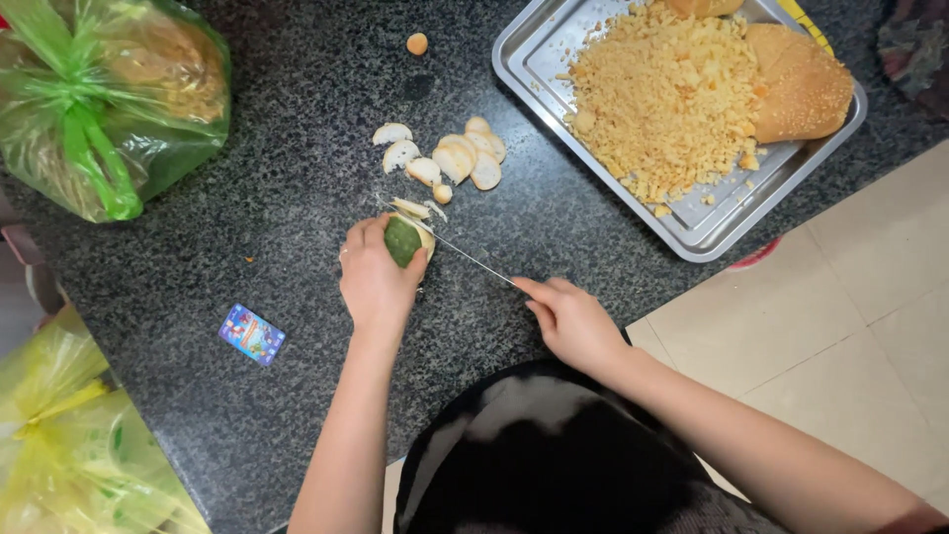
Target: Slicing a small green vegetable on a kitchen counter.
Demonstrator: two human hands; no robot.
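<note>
Head view: a steel tray at far right is holding crumbs and bread.
Left hand is gripping a green-skinned, pale-fleshed fruit; right hand is clasping a knife slicing it.

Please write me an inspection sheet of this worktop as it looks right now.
Surface: dark speckled stone counter, crumbs near the slices.
Job's things: green-skinned bread roll under the left hand; knife in the right hand, blade at the roll; cut slices behind it.
Clutter: small blue card; one stray bit.
Grips: left hand closed over the roll, right closed on the knife handle.
Cables: nothing seen.
Surroundings: metal tray of crumbs with a bun; green bag; yellow bag; tiled floor.
</note>
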